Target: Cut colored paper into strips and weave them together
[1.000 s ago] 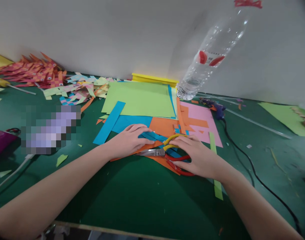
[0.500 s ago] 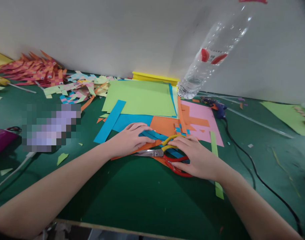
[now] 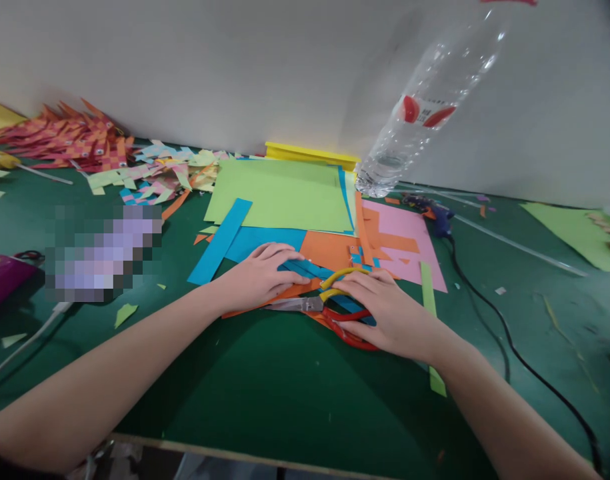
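Note:
My left hand (image 3: pixel 262 275) lies over orange paper strips (image 3: pixel 295 291) and blue paper strips (image 3: pixel 305 268), its fingers stretched out and slightly apart. Between my hands, a pair of scissors (image 3: pixel 313 305) with yellow and red handles points its blades to the left. The blade tips reach close under my left fingers. My right hand (image 3: pixel 379 300) grips the scissors by the handles, fingers over the yellow loop and thumb by the red one. Part of the strips is hidden beneath both hands.
Behind my hands lie green sheets (image 3: pixel 285 193), a wide blue strip (image 3: pixel 219 241) and a pink sheet (image 3: pixel 432 267). A tilted plastic bottle (image 3: pixel 409 127) stands at the back. To the right is a glue gun (image 3: pixel 439 219) with a black cord; woven paper pieces (image 3: pixel 99 143) lie far left.
The scissors and my right hand have shifted slightly to the left. My left hand stays almost in place on the strips.

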A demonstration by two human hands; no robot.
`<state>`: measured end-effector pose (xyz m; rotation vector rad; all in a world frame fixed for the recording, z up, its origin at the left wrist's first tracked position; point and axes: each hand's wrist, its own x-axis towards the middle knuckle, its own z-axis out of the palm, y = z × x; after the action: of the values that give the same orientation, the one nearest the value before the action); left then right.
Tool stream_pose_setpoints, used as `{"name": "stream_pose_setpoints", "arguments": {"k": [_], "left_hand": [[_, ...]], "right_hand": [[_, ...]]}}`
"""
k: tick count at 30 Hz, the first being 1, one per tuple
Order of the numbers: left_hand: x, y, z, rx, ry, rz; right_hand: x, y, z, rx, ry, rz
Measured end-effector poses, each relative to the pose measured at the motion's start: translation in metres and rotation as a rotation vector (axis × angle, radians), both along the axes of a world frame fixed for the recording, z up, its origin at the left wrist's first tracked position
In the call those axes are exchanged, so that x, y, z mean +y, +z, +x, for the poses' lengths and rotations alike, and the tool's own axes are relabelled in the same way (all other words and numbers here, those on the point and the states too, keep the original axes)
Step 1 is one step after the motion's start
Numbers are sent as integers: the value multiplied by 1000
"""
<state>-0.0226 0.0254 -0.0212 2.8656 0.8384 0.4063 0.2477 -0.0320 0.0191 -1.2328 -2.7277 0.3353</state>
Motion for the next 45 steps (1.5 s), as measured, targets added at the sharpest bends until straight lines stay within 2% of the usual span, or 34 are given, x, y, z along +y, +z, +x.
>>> {"name": "stream_pose_setpoints", "arguments": {"k": [16,27,45], "left_hand": [[2,-2,-1,-7,-15,14],[4,-7,-2,-31,-41,54],[0,2,-1,7,-49,48]], "right_hand": [[-6,4,-9,24,22,-6],[-9,0,-16,26,27,-12],[-14,3,-26,7,13,-28]]}}
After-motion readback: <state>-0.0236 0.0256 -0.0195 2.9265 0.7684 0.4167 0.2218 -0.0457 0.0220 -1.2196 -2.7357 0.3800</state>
